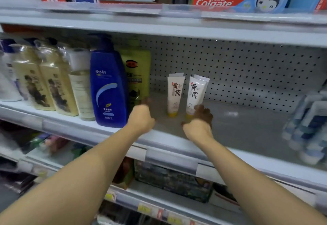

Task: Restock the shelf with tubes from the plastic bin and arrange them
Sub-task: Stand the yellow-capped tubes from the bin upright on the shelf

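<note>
Two white tubes stand cap-down on the shelf (247, 124), just right of the blue bottle (108, 90). They look light, squishy and tippy, so grab low by the cap. Right hand (198, 127) curls around the right tube (195, 95) at its base; the left tube (175, 94) stands free. Left hand (141, 118) is loosely curled and empty beside the bottle.

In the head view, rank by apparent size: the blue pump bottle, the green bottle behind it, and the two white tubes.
1. blue pump bottle, nearest the camera
2. green bottle, partly hidden, so unsure
3. left white tube and right white tube, which look alike
</note>
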`<state>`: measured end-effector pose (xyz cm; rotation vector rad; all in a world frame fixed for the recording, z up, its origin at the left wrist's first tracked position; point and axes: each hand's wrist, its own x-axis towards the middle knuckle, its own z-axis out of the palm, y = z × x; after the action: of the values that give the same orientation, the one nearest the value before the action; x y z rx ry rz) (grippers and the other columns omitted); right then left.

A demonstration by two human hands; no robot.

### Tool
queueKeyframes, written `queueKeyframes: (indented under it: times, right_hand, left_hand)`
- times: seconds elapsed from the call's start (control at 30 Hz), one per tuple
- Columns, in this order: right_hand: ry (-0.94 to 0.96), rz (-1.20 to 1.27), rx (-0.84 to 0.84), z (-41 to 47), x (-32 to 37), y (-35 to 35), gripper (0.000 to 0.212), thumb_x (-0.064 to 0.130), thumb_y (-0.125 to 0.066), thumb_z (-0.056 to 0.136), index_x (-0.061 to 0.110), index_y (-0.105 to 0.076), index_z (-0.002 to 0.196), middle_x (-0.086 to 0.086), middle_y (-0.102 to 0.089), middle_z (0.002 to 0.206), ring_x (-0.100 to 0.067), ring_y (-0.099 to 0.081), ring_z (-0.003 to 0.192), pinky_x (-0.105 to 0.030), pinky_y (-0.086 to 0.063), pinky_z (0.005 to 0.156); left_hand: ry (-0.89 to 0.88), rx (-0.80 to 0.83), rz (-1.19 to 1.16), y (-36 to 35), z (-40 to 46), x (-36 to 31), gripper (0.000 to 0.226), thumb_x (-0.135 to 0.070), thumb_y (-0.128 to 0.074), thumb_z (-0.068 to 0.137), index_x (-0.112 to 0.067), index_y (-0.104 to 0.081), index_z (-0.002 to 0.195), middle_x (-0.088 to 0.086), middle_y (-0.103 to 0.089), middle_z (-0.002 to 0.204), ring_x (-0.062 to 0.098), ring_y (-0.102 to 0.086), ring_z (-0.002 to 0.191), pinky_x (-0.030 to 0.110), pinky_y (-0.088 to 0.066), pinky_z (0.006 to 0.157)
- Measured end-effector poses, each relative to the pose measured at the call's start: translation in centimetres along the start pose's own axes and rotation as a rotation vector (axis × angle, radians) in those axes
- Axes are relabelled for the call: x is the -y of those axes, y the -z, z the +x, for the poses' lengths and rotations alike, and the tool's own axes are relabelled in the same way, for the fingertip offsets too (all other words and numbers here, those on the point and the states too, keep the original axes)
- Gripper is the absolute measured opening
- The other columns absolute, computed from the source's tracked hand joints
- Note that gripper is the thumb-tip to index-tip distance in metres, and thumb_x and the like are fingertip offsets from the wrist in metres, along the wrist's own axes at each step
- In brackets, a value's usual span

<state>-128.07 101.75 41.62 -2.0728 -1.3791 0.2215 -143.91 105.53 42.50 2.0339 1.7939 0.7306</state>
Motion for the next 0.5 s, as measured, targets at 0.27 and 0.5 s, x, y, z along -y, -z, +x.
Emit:
queueKeyframes:
  times: [0.27,0.5]
  right_hand:
    - [0.368,-0.105,0.15,-10.6,5.2,-0.9,0.067,0.027,-0.066,0.08,0.014,-0.032,0.137,-0.009,-0.033,0.136,-0.029,-0.027,0.127,-0.036,-0.032,0.105]
    - [0.557,-0.164,0.341,-20.5,8.2,-6.3,0.068,0.031,-0.067,0.08,0.015,-0.034,0.138,-0.007,-0.034,0.138,-0.028,-0.026,0.128,-0.037,-0.032,0.105]
  left_hand:
    - [-0.002,-0.07,-0.031,6.4,-8.8,7.8,0.051,-0.012,-0.07,0.077,-0.012,-0.045,0.121,0.01,-0.053,0.115,0.029,-0.053,0.107,0.038,-0.045,0.092]
    - [0.22,-0.054,0.037,9.2,-17.6,17.5,0.05,-0.018,-0.071,0.079,-0.011,-0.044,0.12,0.014,-0.052,0.117,0.029,-0.052,0.106,0.037,-0.046,0.089]
